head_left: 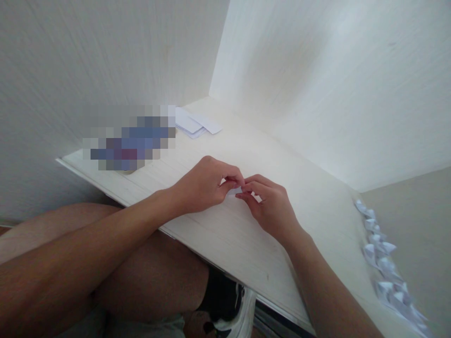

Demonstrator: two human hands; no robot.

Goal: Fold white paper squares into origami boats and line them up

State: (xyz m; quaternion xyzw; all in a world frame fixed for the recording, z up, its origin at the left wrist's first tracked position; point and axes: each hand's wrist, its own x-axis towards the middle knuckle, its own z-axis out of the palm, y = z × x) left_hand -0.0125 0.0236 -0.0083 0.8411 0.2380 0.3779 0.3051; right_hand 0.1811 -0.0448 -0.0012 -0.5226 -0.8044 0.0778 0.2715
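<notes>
- We see the left hand (pixel 207 185) and right hand (pixel 273 205) meeting over the desk (pixel 319 211), fingertips nearly together.
- Left fingers: curled, pinching a small white paper piece (pixel 234 191).
- Right fingers: thumb and index pinching the same piece's right end.
- Paper piece sits between both sets of fingers, mostly hidden by them; we can't tell its full shape.
- Beyond the fingers, to their left, we have flat white paper sheets (pixel 197 124), overlapping.
- Left of those sheets, farther from the fingers: a pixelated item (pixel 136 143), can't tell what.
- Well right of the fingers, we note a row of folded white papers (pixel 387 267) along the desk's edge.
</notes>
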